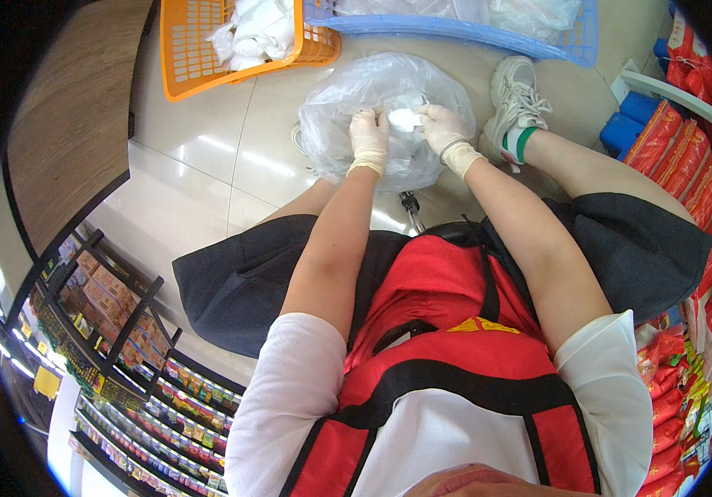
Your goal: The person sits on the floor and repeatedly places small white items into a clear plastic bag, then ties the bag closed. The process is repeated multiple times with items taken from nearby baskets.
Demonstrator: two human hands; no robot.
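Observation:
A thin cream-coloured glove covers each of my hands. In the fingertips of my right hand (pixel 446 130) is a small flat white piece (pixel 403 120), whose exact kind I cannot make out. My left hand (pixel 369 135) is just left of that piece with its fingers curled in; whether anything is pinched there is hidden. Both hands are over a large clear plastic bag (pixel 331 130), which stands crumpled between my feet. More whitish material shows inside the bag, too blurred to name.
Beyond the bag are an orange plastic basket (pixel 232 87) holding white bundles and a blue plastic basket (pixel 424 30) with clear plastic bags. Red packages (pixel 697 168) are stacked at my right. A wood-topped counter (pixel 70 118) and stocked shelves (pixel 163 416) are on my left.

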